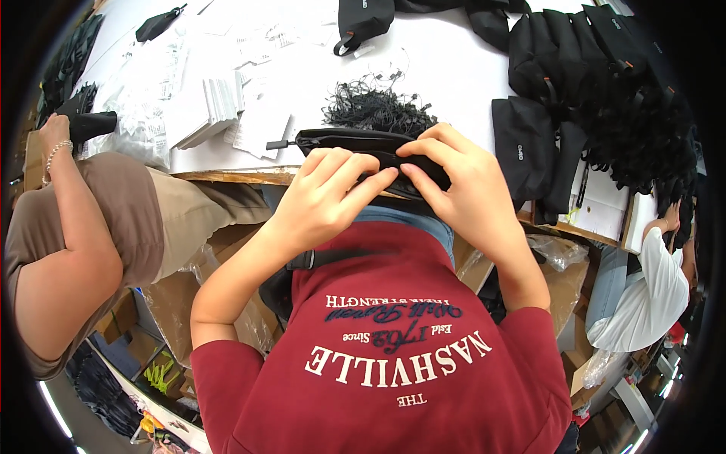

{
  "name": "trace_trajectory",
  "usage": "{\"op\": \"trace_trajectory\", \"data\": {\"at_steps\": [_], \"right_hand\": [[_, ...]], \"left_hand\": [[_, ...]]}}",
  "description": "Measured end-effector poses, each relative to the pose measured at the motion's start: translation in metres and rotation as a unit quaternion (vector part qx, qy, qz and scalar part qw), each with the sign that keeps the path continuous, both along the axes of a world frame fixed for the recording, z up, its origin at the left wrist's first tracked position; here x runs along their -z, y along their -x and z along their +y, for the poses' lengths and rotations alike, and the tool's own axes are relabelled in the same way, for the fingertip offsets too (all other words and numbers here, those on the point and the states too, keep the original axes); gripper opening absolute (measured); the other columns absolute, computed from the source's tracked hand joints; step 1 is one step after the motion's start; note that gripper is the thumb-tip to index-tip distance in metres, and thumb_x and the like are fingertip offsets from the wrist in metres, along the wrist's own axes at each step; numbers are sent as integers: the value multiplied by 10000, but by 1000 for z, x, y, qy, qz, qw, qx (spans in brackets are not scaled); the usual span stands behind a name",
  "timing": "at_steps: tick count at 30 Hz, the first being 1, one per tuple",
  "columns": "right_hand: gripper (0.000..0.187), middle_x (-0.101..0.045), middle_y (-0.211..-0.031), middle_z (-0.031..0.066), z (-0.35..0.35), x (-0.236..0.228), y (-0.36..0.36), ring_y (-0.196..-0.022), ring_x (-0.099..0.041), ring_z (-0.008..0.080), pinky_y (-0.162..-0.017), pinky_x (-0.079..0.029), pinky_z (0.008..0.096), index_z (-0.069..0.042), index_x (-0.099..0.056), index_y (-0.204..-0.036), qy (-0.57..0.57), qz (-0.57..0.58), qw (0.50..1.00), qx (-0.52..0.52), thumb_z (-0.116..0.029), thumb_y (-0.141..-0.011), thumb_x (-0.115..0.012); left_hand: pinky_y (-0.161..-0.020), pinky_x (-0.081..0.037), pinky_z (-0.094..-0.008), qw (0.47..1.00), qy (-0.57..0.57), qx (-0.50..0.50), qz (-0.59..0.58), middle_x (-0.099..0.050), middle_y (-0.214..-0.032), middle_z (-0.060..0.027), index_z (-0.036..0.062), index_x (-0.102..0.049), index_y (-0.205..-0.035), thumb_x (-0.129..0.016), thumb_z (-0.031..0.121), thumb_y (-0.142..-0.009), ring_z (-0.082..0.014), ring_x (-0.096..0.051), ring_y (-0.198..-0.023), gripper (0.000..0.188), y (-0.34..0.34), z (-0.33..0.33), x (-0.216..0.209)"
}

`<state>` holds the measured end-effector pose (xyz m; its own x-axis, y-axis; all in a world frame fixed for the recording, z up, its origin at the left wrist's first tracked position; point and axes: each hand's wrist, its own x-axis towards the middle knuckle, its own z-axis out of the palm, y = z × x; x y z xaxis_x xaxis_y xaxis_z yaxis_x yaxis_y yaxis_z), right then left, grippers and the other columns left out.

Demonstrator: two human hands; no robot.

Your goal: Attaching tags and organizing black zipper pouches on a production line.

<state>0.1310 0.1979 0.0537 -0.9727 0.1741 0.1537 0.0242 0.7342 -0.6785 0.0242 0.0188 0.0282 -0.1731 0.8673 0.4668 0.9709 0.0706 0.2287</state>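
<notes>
At the near edge of the table, a black fabric pouch (344, 141) is held between my two hands, its mouth spread apart and facing me. My left hand (327, 193) pinches the near rim with thumb and fingers. On the other side my right hand (461, 174) grips the rim near its right end, its thumb close to the left fingertips. A short dark pull tab (278, 144) sticks out from the pouch's left end. Just beyond lies a tangled heap of thin black cords (374, 106). The pouch's inside is mostly hidden by my fingers.
White card stacks (215, 113) and clear plastic bags (140, 106) lie to the left. Several black pouches (522, 147) are piled on the right, beside a dark stringy heap (631, 136). One person (83, 227) stands at left, another (643, 287) at right.
</notes>
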Motion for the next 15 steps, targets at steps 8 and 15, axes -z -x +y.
{"op": "trace_trajectory", "data": {"at_steps": [8, 15], "right_hand": [[124, -584, -785, 68, -15, -12, -12, -669, -594, 242, -619, -476, 312, -37, -656, -839, 55, -78, 995, -30, -88, -743, -715], [124, -574, -837, 71, -33, 4, -29, -719, -595, 248, -635, -476, 325, -32, -644, -821, 58, -96, 993, -30, -89, -740, -719]], "left_hand": [[-715, -408, -278, 998, -61, 3, 9, -616, -872, 2, 81, -685, -951, -606, 100, -680, -133, -546, -721, 283, -10, -27, 12], [-729, -387, -271, 998, -53, 4, -24, -622, -864, 14, 103, -683, -914, -652, 81, -636, -131, -536, -712, 280, -34, -51, 22]]}}
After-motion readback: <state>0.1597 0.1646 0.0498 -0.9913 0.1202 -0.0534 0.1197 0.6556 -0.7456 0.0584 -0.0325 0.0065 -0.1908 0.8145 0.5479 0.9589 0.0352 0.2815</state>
